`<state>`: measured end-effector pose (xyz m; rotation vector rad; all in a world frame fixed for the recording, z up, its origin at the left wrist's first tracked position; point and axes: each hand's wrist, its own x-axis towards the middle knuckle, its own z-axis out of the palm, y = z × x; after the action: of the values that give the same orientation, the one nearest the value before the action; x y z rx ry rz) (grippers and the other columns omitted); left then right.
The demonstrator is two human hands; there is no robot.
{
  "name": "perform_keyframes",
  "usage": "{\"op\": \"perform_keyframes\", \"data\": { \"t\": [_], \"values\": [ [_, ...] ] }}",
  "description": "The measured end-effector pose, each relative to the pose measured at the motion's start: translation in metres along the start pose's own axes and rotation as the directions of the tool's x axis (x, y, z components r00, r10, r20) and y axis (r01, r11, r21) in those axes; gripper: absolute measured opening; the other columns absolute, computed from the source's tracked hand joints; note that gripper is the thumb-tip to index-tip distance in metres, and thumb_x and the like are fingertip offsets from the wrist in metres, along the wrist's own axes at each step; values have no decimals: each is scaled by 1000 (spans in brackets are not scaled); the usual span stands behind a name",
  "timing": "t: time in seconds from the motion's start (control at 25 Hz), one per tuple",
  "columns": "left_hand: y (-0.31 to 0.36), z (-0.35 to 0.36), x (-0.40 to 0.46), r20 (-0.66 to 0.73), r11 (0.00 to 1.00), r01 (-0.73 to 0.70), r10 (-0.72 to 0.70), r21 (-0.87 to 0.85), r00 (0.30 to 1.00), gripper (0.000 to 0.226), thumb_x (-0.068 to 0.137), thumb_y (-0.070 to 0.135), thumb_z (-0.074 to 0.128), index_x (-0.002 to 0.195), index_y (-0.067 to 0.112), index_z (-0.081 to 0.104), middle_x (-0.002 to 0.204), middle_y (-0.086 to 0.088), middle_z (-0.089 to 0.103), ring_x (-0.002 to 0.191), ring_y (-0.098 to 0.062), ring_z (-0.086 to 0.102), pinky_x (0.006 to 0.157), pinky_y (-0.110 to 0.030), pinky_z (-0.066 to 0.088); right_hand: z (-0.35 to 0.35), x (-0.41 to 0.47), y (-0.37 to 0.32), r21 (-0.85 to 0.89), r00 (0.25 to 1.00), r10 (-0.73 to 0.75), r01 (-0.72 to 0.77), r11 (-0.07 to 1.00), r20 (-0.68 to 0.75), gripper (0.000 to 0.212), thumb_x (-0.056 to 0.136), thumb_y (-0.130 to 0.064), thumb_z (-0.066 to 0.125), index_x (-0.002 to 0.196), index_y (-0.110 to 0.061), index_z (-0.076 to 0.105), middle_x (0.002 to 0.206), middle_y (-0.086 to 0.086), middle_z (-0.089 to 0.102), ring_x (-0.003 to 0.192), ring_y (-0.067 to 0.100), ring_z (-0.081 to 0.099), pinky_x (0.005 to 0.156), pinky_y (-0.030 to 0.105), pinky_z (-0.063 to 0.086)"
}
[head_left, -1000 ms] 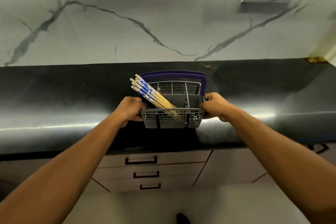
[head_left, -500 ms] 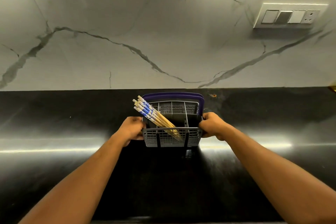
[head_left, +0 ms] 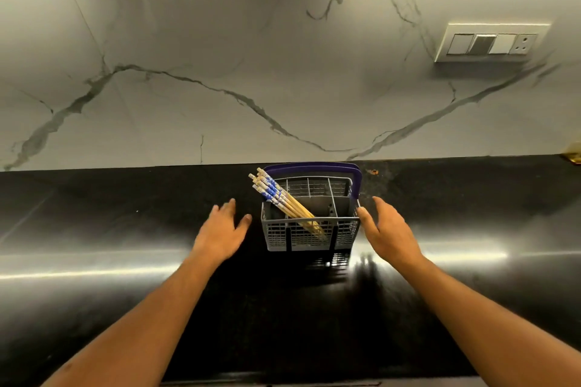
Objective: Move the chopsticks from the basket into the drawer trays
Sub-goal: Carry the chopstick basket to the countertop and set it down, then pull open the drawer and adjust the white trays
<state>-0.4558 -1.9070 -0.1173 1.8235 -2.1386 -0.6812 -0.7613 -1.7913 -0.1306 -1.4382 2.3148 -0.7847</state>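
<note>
A grey plastic cutlery basket (head_left: 345, 234) with a dark blue handle stands on the black countertop (head_left: 125, 229) near the wall. A bundle of wooden chopsticks (head_left: 279, 196) with blue-and-white tops leans to the left out of its left compartment. My left hand (head_left: 224, 229) hovers just left of the basket, fingers spread, holding nothing. My right hand (head_left: 386, 229) is at the basket's right side, fingers apart, its thumb close to the rim. The drawer and its trays are out of sight.
A marble-patterned wall (head_left: 283, 72) rises behind the counter. A switch plate (head_left: 490, 42) with a socket is mounted at the upper right. A brass-coloured object (head_left: 573, 155) shows at the right edge.
Both hands carried the basket back onto the counter, set it down and let go of its sides. The drawers seen a second ago have dropped out of view.
</note>
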Motion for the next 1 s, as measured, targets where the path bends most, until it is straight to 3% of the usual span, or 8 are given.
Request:
{"op": "perform_keyframes", "data": {
  "t": [0.16, 0.52, 0.6, 0.68, 0.76, 0.8, 0.92, 1.0],
  "values": [
    [-8, -31, -20, -194, 962, -189, 227, 199, 954, 73, 101, 49, 36, 158, 13, 8, 167, -9, 10, 155, -24, 1, 125, -43, 11, -17, -39, -11, -120, 984, -141, 128, 985, -108, 64, 101, -48, 42, 152, -10, 31, 156, 11, 38, 145, 26, 33, 117, 42, 33],
    [-19, -19, -112, -120, 929, -271, 307, 250, 944, 73, 101, 51, 32, 158, 13, 4, 168, -7, 3, 154, -21, -4, 126, -41, 5, -15, -127, -9, -197, 948, -279, 247, 949, -154, 59, 100, -41, 48, 147, -6, 41, 150, 13, 46, 141, 29, 39, 116, 43, 35],
    [-33, -1, -138, -120, 930, -270, 307, 249, 944, 71, 101, 49, 35, 158, 13, 12, 166, -8, 13, 155, -23, 3, 125, -41, 10, -5, -150, 6, -248, 939, -324, 289, 925, -116, 56, 99, -39, 50, 145, -6, 44, 148, 13, 49, 139, 30, 42, 114, 42, 36],
    [-47, 16, -171, -157, 932, -268, 311, 243, 937, 64, 99, 45, 44, 152, 12, 34, 156, -10, 39, 148, -26, 30, 120, -41, 28, 4, -177, 25, -295, 905, -417, 377, 878, -84, 49, 98, -35, 53, 137, -6, 53, 137, 13, 58, 128, 31, 53, 108, 41, 44],
    [-60, 35, -206, -204, 933, -284, 329, 221, 922, 47, 94, 42, 54, 131, 14, 58, 125, -7, 64, 119, -23, 57, 99, -36, 48, 13, -207, 47, -291, 856, -510, 468, 834, -87, 38, 95, -30, 56, 124, -7, 61, 119, 11, 66, 109, 28, 62, 94, 40, 55],
    [-66, 46, -221, -192, 936, -277, 319, 215, 928, 38, 92, 42, 57, 118, 17, 64, 108, -3, 68, 103, -20, 61, 88, -34, 52, 17, -219, 59, -288, 840, -535, 492, 822, -91, 34, 93, -28, 56, 119, -8, 63, 113, 10, 67, 101, 27, 63, 87, 39, 56],
    [-85, 86, -253, 23, 952, -213, 213, 219, 977, 25, 88, 46, 54, 97, 25, 65, 86, 6, 66, 81, -13, 61, 76, -35, 56, 37, -251, 88, -301, 849, -525, 488, 819, -52, 29, 90, -27, 58, 111, -9, 66, 103, 8, 66, 92, 27, 62, 78, 38, 55],
    [-99, 121, -261, 191, 955, -135, 85, 265, 978, 35, 89, 43, 53, 117, 24, 64, 106, 1, 69, 96, -16, 64, 87, -36, 56, 52, -266, 104, -304, 853, -522, 491, 816, -24, 28, 88, -25, 62, 111, -9, 67, 103, 8, 66, 94, 28, 62, 79, 38, 54]
  ]
}}
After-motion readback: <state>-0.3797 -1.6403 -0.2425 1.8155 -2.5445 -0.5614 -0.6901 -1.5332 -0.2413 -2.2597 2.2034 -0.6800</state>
